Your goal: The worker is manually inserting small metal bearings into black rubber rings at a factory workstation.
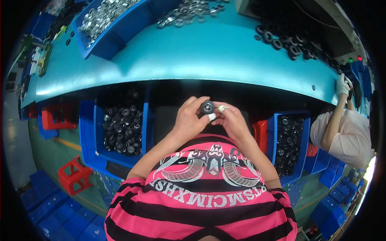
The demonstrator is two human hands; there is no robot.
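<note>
A small black wheel (208, 107) with a silver spoked hub is held up in front of my chest, hub facing up. My left hand (191, 117) grips it from the left between the fingers and a thumb with a white wrap at its tip. My right hand (234, 122) is closed against the wheel's right edge, its fingers curled in; a white wrap covers one fingertip. The undersides of the right fingers are partly hidden. Beyond both hands runs the near edge of the turquoise table (177, 60).
Blue bins hold black wheels (122, 130) on my left and more wheels (288, 144) on my right. On the table are a blue bin (112, 46) of silver hubs, loose hubs (189, 12) and black tires (277, 42). A gloved co-worker (339, 128) is at right; a red stool (75, 175) stands left.
</note>
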